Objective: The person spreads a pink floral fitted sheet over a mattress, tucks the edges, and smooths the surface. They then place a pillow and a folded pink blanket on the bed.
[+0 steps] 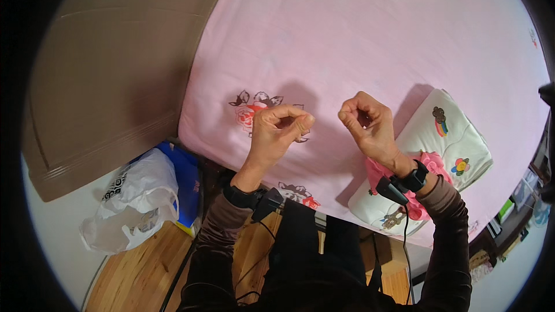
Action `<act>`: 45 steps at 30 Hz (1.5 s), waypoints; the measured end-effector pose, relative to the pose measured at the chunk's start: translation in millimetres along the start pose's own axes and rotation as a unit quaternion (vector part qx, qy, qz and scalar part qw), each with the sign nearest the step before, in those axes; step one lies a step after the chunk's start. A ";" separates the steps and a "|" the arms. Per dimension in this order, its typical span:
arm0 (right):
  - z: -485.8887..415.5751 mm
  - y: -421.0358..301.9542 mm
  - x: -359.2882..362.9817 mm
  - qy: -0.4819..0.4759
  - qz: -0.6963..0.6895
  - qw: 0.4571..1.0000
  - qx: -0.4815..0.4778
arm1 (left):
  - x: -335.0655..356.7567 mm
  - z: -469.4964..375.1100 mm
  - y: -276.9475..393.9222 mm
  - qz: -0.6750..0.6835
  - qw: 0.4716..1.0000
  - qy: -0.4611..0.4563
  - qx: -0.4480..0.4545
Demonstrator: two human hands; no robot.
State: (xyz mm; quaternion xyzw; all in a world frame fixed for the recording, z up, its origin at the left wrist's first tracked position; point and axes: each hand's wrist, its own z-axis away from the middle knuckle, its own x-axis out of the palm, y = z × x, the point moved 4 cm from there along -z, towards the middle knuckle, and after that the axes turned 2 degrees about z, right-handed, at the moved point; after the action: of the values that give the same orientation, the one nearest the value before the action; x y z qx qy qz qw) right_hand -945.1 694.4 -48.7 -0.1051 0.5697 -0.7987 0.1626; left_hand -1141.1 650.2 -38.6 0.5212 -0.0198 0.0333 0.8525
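Observation:
My left hand point(279, 132) hovers over a pink bed sheet point(329, 47) with printed roses, its fingers curled and the thumb meeting the fingertips. To its right, my right hand point(370, 123) holds the same rounded pinch. Nothing shows in either hand, and a gap of sheet lies between them. A thick folded white quilt point(418, 132) with rainbow, flower and bear figures rests on the bed beside my right hand. Bright pink fabric point(435, 164) wraps around the quilt's middle, partly hidden by my right wrist.
A brown headboard point(121, 60) borders the bed on the left. Below it stand a white plastic bag point(147, 182) bearing writing and a blue bag point(186, 186). Cables hang from the black wrist devices point(240, 197). A cardboard box point(388, 253) sits on the wooden floor point(134, 273).

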 end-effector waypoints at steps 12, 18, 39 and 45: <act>65.5 17.3 -50.1 0.083 -0.107 0.988 0.075 | 39.3 39.8 -2.1 0.096 0.992 0.034 -0.077; 103.2 10.5 -90.3 0.134 -0.174 0.973 0.073 | 82.3 40.0 14.1 0.098 0.992 0.023 -0.079; 485.7 85.3 -222.4 0.399 0.077 0.870 0.278 | 187.5 142.8 -51.5 -0.153 0.890 -0.340 -0.264; 695.7 132.0 -267.6 0.163 0.455 0.618 0.620 | 202.9 158.4 -75.0 -0.248 0.880 -0.397 -0.081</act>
State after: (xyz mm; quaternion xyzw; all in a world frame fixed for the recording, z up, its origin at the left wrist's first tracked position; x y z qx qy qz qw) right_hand -433.4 147.3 60.0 0.4256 -0.0685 -0.7899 0.4360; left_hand -932.9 482.4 -19.1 0.4081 -0.2291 -0.3905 0.7928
